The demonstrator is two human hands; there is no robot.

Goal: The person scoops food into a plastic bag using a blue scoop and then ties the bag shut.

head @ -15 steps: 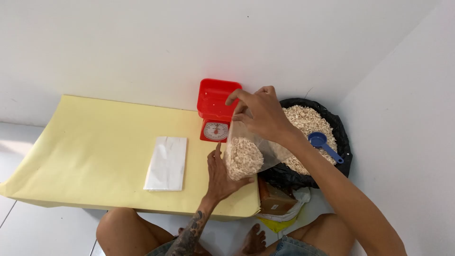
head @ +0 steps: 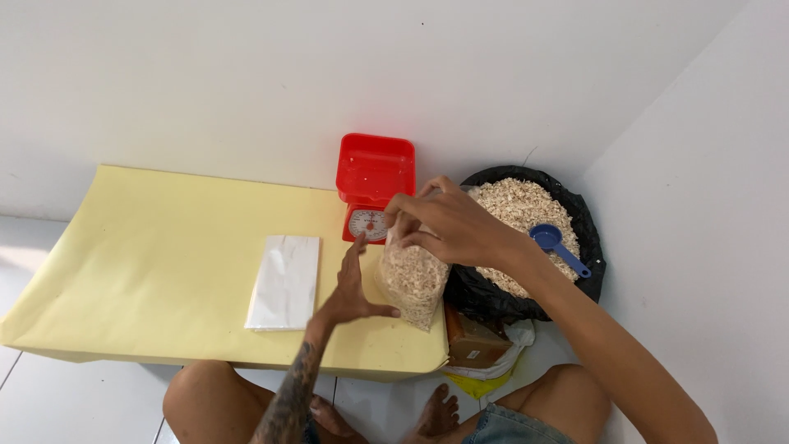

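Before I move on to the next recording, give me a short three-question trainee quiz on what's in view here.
1. True or false: the right hand pinches the top of the clear bag of wood shavings.
2. Where does the blue scoop lie? A) on the red dial scale B) on the shavings in the black-lined basin C) on the stack of flat clear bags
3. What does the left hand touch?

Key
1. True.
2. B.
3. The lower side of the bag of shavings; its thumb presses against it, above the yellow paper sheet.
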